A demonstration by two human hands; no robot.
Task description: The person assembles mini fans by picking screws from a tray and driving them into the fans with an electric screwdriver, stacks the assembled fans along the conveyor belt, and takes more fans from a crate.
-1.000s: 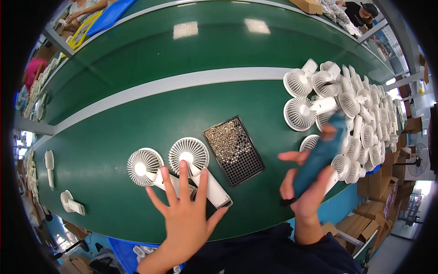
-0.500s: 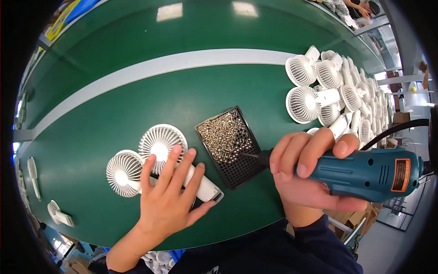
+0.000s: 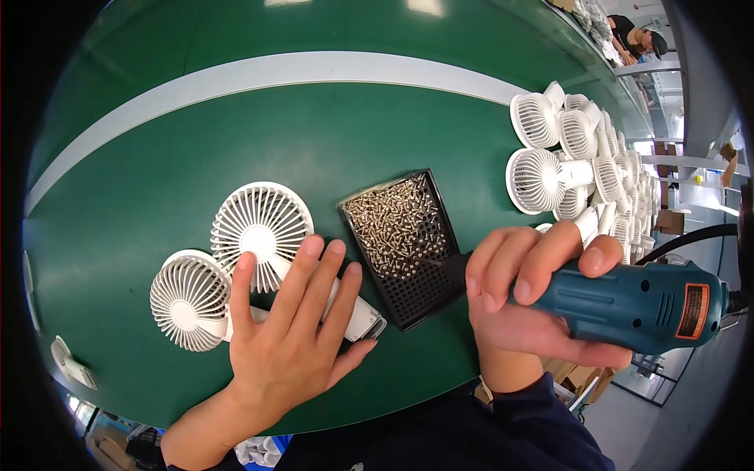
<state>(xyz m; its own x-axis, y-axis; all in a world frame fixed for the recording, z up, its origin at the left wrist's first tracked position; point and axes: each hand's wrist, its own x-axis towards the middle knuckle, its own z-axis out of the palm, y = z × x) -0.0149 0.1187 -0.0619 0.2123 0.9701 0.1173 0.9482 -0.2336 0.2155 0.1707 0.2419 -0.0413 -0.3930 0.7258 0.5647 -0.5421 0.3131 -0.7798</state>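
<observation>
My right hand (image 3: 514, 294) grips a teal electric screwdriver (image 3: 609, 306), which lies almost level and points left. Its thin bit reaches over a black perforated tray (image 3: 421, 302), near the lower edge of a heap of small silver screws (image 3: 393, 224); whether the tip touches a screw I cannot tell. With fingers spread, my left hand (image 3: 294, 334) rests flat over the handles of two white handheld fans. One fan (image 3: 259, 212) has its round slatted head beyond my fingertips, and its handle end shows by my thumb. The other fan (image 3: 184, 302) lies to the left, its handle mostly hidden under my hand.
Many more white fans (image 3: 538, 180) are piled at the right of the green table (image 3: 345, 129). Another fan (image 3: 72, 363) lies at the far left. A black cable (image 3: 691, 235) runs behind the screwdriver. A person (image 3: 636, 39) is at the far upper right.
The whole view has shifted and come a little closer to the table. Both hands keep about the same pose, the left on the fans and the right around the screwdriver.
</observation>
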